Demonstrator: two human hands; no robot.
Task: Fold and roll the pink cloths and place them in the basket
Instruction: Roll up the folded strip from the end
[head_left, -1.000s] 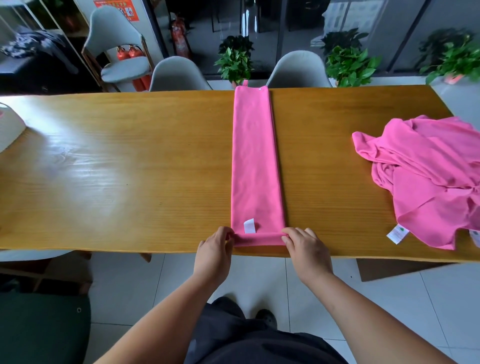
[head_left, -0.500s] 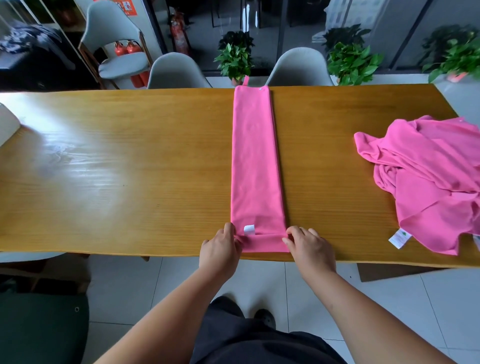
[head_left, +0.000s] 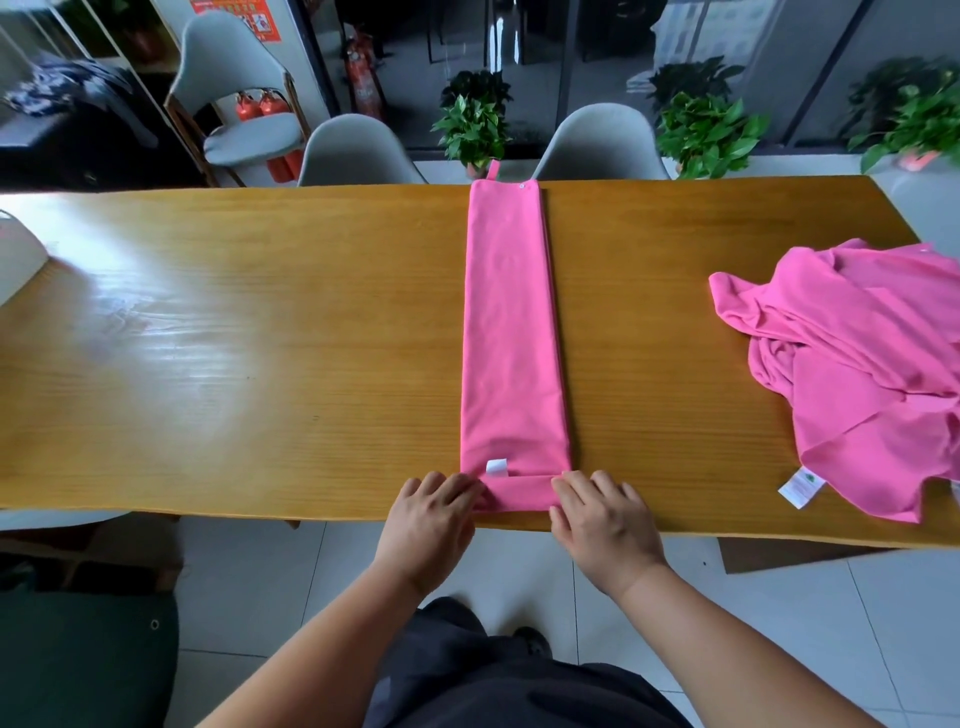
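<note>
From the left, I see my left hand (head_left: 428, 525) at the near edge of the wooden table (head_left: 234, 364), its fingers curled onto the left end of a small roll in the folded pink cloth (head_left: 511, 338). That cloth lies as one long narrow strip across the table from near edge to far edge, with a white label (head_left: 496, 466) just beyond the roll. My right hand (head_left: 602, 525) lies flat, its fairly straight fingers touching the roll's right end, and a crumpled pink cloth (head_left: 857, 374) is heaped well apart at the right.
</note>
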